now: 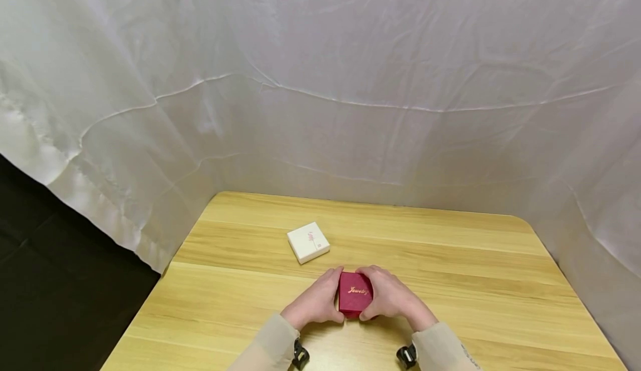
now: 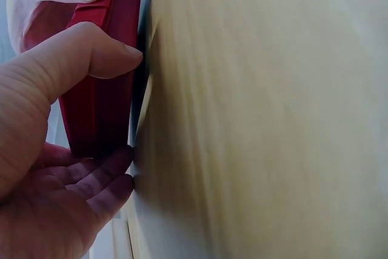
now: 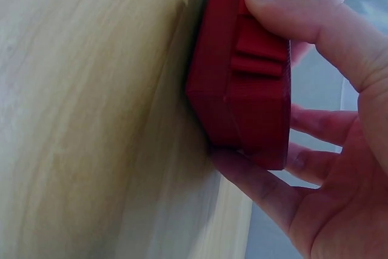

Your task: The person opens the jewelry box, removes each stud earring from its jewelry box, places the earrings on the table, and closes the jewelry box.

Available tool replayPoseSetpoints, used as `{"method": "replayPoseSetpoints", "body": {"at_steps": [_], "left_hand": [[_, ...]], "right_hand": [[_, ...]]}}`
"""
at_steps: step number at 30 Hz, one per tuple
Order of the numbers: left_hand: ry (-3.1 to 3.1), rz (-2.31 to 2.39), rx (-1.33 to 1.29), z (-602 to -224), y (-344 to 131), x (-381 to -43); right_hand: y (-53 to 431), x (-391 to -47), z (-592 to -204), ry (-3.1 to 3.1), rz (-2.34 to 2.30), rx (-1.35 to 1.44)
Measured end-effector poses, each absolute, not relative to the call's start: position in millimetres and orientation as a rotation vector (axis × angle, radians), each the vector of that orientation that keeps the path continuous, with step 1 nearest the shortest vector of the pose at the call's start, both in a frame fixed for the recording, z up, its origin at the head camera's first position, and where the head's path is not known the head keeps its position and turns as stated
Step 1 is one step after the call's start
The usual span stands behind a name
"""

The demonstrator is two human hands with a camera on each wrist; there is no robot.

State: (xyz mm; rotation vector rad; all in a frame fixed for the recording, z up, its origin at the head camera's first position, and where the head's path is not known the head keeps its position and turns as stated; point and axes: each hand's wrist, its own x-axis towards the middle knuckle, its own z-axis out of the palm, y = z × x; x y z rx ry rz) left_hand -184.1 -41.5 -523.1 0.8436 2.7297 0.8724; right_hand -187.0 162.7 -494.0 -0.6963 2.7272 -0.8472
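A small dark-red jewelry box with gold "Jewelry" lettering on its lid rests on the table near the front. My left hand grips its left side, thumb toward the near face and fingers reaching round behind. From the right, my right hand holds the opposite side. In the right wrist view that thumb presses by a folded ribbon bow on the red box. A seam between lid and base runs along the box's side in the left wrist view. The lid appears to sit on the base.
A white square box with pink print lies behind and left of the red one. Both stand on a light wooden table with rounded far corners. Pale curtains hang round the back and sides; dark cloth shows at far left.
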Motion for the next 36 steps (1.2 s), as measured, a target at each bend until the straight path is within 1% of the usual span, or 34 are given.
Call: {"method": "replayPoseSetpoints", "body": {"at_steps": [17,36], "left_hand": [[2.748,0.87,0.821,-522.8,-40.3,-182.4],[2.756,0.829,0.842,-522.8,-39.0,-182.8]], "right_hand": [[164.5,-191.1,-491.9,2.718,-0.821,-0.757],[159.6,-185.5,-493.4,2.772,-0.783,-0.763]]}}
